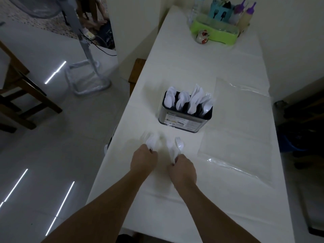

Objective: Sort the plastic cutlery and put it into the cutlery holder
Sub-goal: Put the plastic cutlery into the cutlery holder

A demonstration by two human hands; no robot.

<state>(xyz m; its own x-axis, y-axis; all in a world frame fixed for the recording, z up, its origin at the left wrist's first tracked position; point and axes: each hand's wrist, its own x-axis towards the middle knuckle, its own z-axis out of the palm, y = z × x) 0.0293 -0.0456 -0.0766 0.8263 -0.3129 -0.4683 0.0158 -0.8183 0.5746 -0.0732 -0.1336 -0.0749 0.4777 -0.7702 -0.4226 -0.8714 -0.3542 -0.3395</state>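
My left hand (142,159) is curled round a small bunch of white plastic cutlery (151,141), gripping it by the handles so the working ends fan out ahead over the white tabletop (219,199); that bunch is blurred, and I cannot tell forks from spoons in it. Just beside it, my right hand (184,168) pinches a second bunch, white plastic forks and a spoon (177,148), again by the handles, with one set of tines and a glossy bowl standing clear above my fingers.

I judge these pieces to be very light, thin and smooth, so they will slide against each other and splay if I loosen my hold. They look stiff enough to steer by the handle, though I would expect the tines to snap if forced. The handle, low down, is the place to hold, leaving the head free to show its kind.

Ahead, near both hands, stands the oblong metal cutlery holder with a dark divided insert (184,120). Its left compartments hold rounded white spoon bowls (175,99), handles down; the right ones hold narrower pointed pieces (198,97), probably knives and forks, and look well filled.

To the right a sheet of clear plastic film (236,128) lies flat on the tabletop.
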